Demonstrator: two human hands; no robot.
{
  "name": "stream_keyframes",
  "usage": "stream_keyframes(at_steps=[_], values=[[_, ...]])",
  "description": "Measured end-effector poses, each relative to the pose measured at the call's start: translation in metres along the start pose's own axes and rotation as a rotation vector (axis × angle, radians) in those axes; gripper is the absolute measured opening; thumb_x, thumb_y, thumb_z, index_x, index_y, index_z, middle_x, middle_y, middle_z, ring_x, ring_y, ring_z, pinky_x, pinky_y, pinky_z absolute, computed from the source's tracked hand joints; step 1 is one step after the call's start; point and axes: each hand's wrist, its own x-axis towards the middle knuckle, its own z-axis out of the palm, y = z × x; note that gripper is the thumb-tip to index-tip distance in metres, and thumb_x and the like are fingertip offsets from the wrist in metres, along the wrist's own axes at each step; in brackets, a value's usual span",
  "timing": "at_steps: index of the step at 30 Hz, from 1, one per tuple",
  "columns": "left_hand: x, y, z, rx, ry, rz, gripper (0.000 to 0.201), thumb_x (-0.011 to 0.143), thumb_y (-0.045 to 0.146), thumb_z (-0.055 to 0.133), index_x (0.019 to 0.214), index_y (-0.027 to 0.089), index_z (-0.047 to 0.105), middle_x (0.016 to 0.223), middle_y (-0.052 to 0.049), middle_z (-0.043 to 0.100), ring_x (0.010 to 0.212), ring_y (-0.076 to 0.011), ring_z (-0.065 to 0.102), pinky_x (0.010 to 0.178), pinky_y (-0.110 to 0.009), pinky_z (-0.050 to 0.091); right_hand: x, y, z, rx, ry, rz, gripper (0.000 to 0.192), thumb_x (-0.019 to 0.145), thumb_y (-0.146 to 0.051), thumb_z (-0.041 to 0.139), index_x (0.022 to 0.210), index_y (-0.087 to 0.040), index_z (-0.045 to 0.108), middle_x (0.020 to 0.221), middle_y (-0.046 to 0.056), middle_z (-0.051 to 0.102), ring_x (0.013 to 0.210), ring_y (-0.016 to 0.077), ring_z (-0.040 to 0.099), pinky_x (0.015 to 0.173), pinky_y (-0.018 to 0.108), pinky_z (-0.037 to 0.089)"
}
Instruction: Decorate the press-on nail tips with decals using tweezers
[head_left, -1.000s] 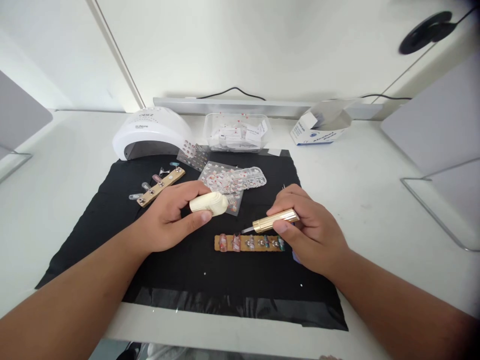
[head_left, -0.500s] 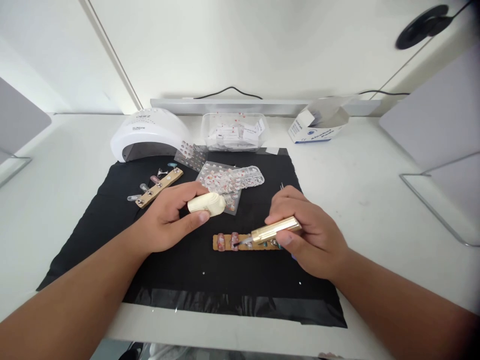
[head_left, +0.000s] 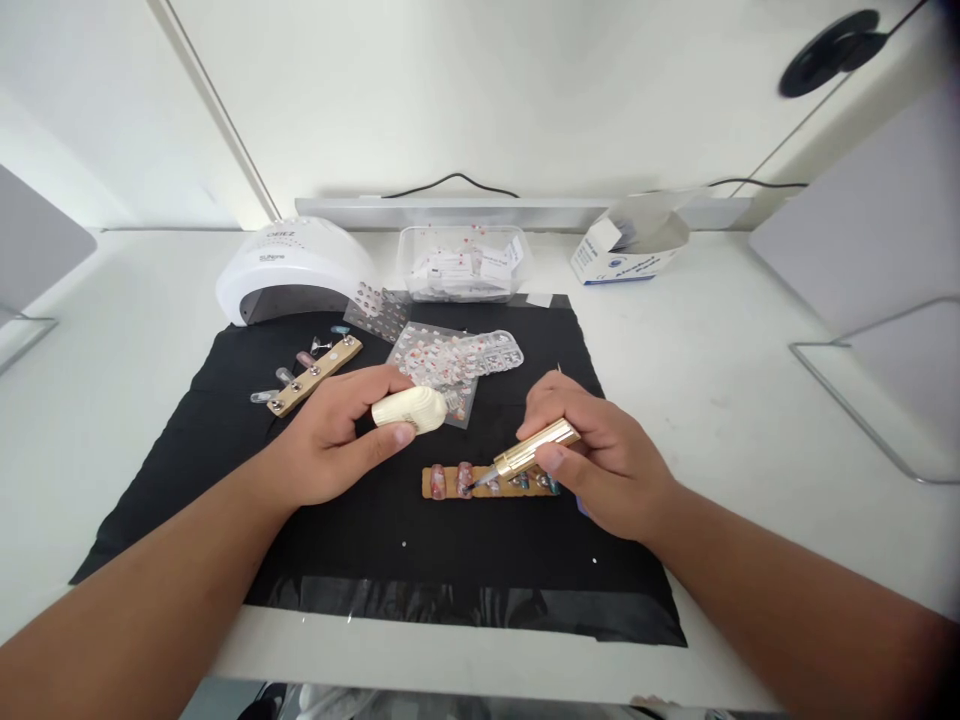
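Right hand (head_left: 600, 465) pinching gold brush (head_left: 534, 449), tip down at, perhaps touching, a nail on wooden strip (head_left: 487, 483) just below the grip. Left hand (head_left: 337, 440) wrapped round cream bottle (head_left: 411, 409), up-left of strip, on black mat (head_left: 375, 540).

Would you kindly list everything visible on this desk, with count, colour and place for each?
black mat: one, black, centre of the desk
nail strip: one, tan, decorated nail tips on it, mat centre
second nail strip: one, tan, mat's far left
nail lamp: one, white, behind the mat, left
sticker sheets: several, clear with red dots, mat's far edge
clear box: one, transparent, behind the mat
cardboard box: one, white and blue, open, far right
cream bottle: one, cream, in the left hand
gold brush: one, gold, in the right hand, tip at the nail strip
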Motion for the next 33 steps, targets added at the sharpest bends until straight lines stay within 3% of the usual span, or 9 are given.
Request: stream_keyframes(at_steps=[6, 12, 17, 22, 25, 29, 33], values=[[-0.0005, -0.0006, -0.0002, 0.000, 0.009, 0.004, 0.011, 0.095, 0.025, 0.054, 0.096, 0.016, 0.060, 0.082, 0.002, 0.057, 0.071, -0.0120, 0.051, 0.066, -0.023, 0.040, 0.0004, -0.0003, -0.0011, -0.067, 0.099, 0.071, 0.016, 0.096, -0.031, 0.054, 0.082, -0.025, 0.062, 0.073, 0.001, 0.056, 0.070, 0.0172, 0.052, 0.060, 0.032, 0.042], [-0.0012, -0.0011, 0.0003, -0.005, 0.009, 0.010, 0.010, 0.095, 0.024, 0.055, 0.097, 0.016, 0.060, 0.083, 0.001, 0.057, 0.072, -0.0122, 0.051, 0.067, -0.024, 0.041, 0.0001, -0.0009, -0.0010, 0.032, -0.013, 0.015, 0.012, 0.094, -0.032, 0.056, 0.086, -0.025, 0.063, 0.071, 0.000, 0.057, 0.069, 0.0175, 0.053, 0.061, 0.032, 0.045], [-0.0009, -0.0007, -0.0001, -0.003, 0.008, 0.010, 0.010, 0.095, 0.024, 0.055, 0.097, 0.016, 0.061, 0.083, 0.001, 0.058, 0.072, -0.0122, 0.052, 0.067, -0.024, 0.040, 0.0011, -0.0026, -0.0011, -0.092, 0.060, 0.154, 0.017, 0.094, -0.031, 0.055, 0.080, -0.024, 0.062, 0.073, 0.001, 0.056, 0.066, 0.0165, 0.052, 0.059, 0.032, 0.041], [-0.0019, -0.0005, -0.0007, 0.001, 0.017, 0.012, 0.010, 0.095, 0.024, 0.055, 0.097, 0.016, 0.060, 0.083, 0.001, 0.057, 0.072, -0.0125, 0.052, 0.066, -0.024, 0.040, -0.0017, -0.0001, -0.0037, 0.058, 0.036, 0.129, 0.022, 0.096, -0.041, 0.053, 0.085, -0.024, 0.062, 0.073, -0.001, 0.053, 0.065, 0.0153, 0.051, 0.059, 0.031, 0.042], [-0.0020, 0.0002, -0.0006, -0.003, 0.016, 0.009, 0.010, 0.095, 0.024, 0.055, 0.098, 0.016, 0.060, 0.083, 0.001, 0.058, 0.072, -0.0130, 0.052, 0.066, -0.025, 0.040, -0.0008, -0.0006, -0.0029, 0.037, 0.003, 0.162, 0.020, 0.095, -0.039, 0.055, 0.084, -0.024, 0.063, 0.074, 0.000, 0.054, 0.064, 0.0153, 0.052, 0.058, 0.031, 0.042], [-0.0016, 0.0002, -0.0003, -0.017, 0.018, 0.012, 0.011, 0.095, 0.026, 0.055, 0.098, 0.016, 0.060, 0.082, 0.001, 0.057, 0.071, -0.0129, 0.051, 0.065, -0.025, 0.039, -0.0008, 0.0006, -0.0027, -0.081, 0.094, 0.296, 0.016, 0.094, -0.033, 0.056, 0.083, -0.025, 0.063, 0.078, 0.000, 0.057, 0.068, 0.0157, 0.054, 0.063, 0.032, 0.041], [-0.0019, -0.0003, -0.0005, -0.030, 0.015, 0.015, 0.013, 0.096, 0.027, 0.054, 0.098, 0.016, 0.060, 0.082, 0.000, 0.057, 0.070, -0.0130, 0.051, 0.065, -0.026, 0.039, -0.0027, 0.0064, -0.0041, 0.064, 0.211, 0.297, 0.019, 0.094, -0.044, 0.058, 0.086, -0.027, 0.065, 0.078, 0.000, 0.058, 0.069, 0.0172, 0.052, 0.064, 0.033, 0.042]])
